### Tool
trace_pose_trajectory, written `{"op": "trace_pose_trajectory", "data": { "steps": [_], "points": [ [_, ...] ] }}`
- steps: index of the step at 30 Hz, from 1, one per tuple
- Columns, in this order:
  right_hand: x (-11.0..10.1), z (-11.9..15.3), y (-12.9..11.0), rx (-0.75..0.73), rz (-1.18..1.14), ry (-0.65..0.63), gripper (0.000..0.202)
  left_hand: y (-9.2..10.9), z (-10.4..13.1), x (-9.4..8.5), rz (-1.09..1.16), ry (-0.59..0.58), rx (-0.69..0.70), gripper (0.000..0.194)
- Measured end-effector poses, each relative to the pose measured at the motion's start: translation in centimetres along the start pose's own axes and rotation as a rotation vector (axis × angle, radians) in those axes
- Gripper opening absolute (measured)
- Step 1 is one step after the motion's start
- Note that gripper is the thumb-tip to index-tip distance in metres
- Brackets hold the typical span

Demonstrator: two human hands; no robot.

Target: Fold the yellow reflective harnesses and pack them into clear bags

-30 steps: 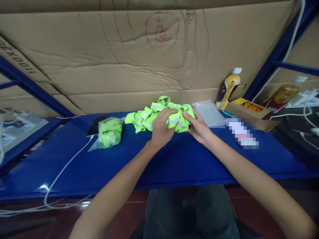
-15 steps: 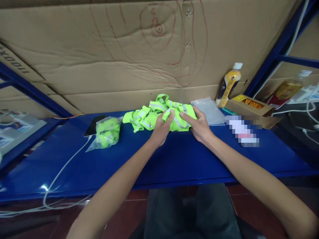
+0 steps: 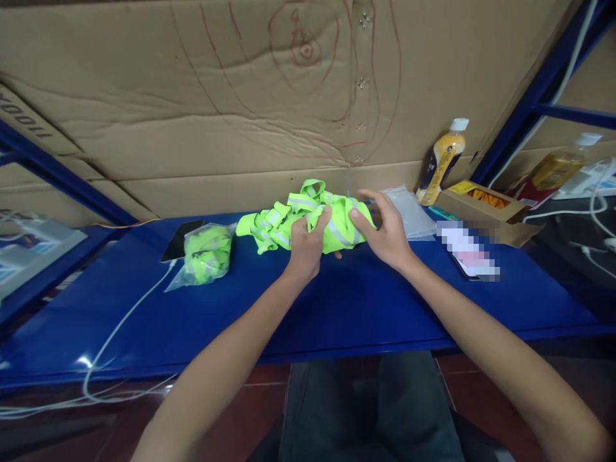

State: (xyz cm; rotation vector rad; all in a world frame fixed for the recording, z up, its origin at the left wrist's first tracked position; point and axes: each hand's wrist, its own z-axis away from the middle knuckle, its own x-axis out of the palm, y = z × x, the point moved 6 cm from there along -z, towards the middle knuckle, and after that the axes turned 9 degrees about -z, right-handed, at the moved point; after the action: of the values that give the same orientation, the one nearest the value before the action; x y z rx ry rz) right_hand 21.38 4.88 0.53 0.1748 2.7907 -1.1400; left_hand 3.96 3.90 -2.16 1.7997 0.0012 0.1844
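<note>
Fluorescent green cloth with pale grey bands is gathered into a bundle (image 3: pixel 342 232) near the middle of the blue shelf (image 3: pixel 366 308), closer to the back edge than to the front. Its long axis is laid from left to right, roughly along the back edge, and both hands are set across it from the front. Its middle is gripped by the left hand (image 3: pixel 307 249), with the thumb pressed on top and a fingertip seen poking out below the near side. Its right end is framed by the right hand (image 3: pixel 391 236): the thumb is rested against the cloth, while the fingers are spread wide, beyond that end and toward the back. Whether those fingers are touched by the cloth cannot be told. The firmer hold is judged to be kept by the left hand, and the right end is nearer to the right hand.

Smooth, wrapped folds are shown at the right part, crossed by slanting bands; at the left part, loose strips and loops are left tangled, with one loop raised at the back. To the left, a clear bag (image 3: pixel 206 255) filled with similar cloth is seen beside a dark phone (image 3: pixel 181 242). Flat clear plastic (image 3: pixel 412 217) is placed behind the right hand.
</note>
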Motion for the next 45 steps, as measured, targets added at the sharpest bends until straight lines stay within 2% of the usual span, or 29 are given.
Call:
{"op": "trace_pose_trajectory", "data": {
  "steps": [1,3,4,6,9,11,14,17,19,21,25,28,30,34,37,40,43,45],
  "points": [
    [0.0,0.0,-0.7,-0.096,0.049,-0.038,0.067,0.0,-0.2,-0.2,-0.015,0.015,0.013,0.045],
    [0.8,0.3,-1.9,-0.273,0.133,-0.197,0.081,0.0,-0.4,-0.8,-0.052,0.054,0.066,0.046],
    [1.4,0.6,-2.2,-0.327,0.165,-0.285,0.083,0.0,-0.4,-1.0,-0.077,0.071,0.098,0.047],
    [2.5,0.9,-2.1,-0.336,0.193,-0.402,0.076,0.1,-0.1,-0.9,-0.148,0.061,0.142,0.050],
    [2.7,0.5,-1.1,-0.204,0.174,-0.406,0.064,0.5,1.0,-0.2,-0.269,-0.029,0.138,0.054],
    [2.4,0.2,-0.3,-0.074,0.081,-0.441,0.058,1.3,1.9,0.3,-0.351,-0.072,0.194,0.054],
    [2.2,0.5,0.8,0.216,-0.255,-0.527,0.054,2.9,2.8,0.5,-0.478,-0.081,0.369,0.053],
    [2.7,1.6,1.7,0.557,-0.644,-0.549,0.057,4.1,3.2,0.3,-0.576,-0.055,0.534,0.049],
    [3.4,2.3,1.7,0.681,-0.770,-0.548,0.058,4.4,3.2,0.1,-0.600,-0.046,0.594,0.043],
    [3.7,2.4,1.5,0.703,-0.791,-0.482,0.053,4.3,3.2,0.0,-0.592,-0.045,0.619,0.038],
    [3.7,1.8,1.2,0.702,-0.746,-0.216,0.048,3.9,3.1,-0.1,-0.544,0.012,0.635,0.047],
    [3.6,1.6,1.0,0.678,-0.692,-0.120,0.047,3.3,2.4,-0.8,-0.482,0.155,0.540,0.051],
    [3.2,1.5,0.8,0.632,-0.646,-0.082,0.045,2.4,1.4,-1.1,-0.390,0.153,0.383,0.050],
    [2.7,1.5,0.4,0.565,-0.598,-0.106,0.042,0.1,-0.4,-0.2,-0.154,-0.089,-0.027,0.039],
    [2.5,1.5,0.2,0.545,-0.591,-0.139,0.041,-0.9,-0.8,-0.2,-0.088,-0.170,-0.247,0.036],
    [2.8,1.6,0.4,0.566,-0.582,-0.159,0.045,-1.3,-0.8,-0.2,-0.092,-0.246,-0.381,0.034],
    [3.2,2.0,0.7,0.622,-0.583,-0.185,0.052,-1.1,-0.6,-0.1,-0.098,-0.360,-0.435,0.036],
    [3.3,2.3,1.0,0.673,-0.592,-0.199,0.047,-1.3,-0.4,0.2,-0.124,-0.438,-0.471,0.037]
  ]
}}
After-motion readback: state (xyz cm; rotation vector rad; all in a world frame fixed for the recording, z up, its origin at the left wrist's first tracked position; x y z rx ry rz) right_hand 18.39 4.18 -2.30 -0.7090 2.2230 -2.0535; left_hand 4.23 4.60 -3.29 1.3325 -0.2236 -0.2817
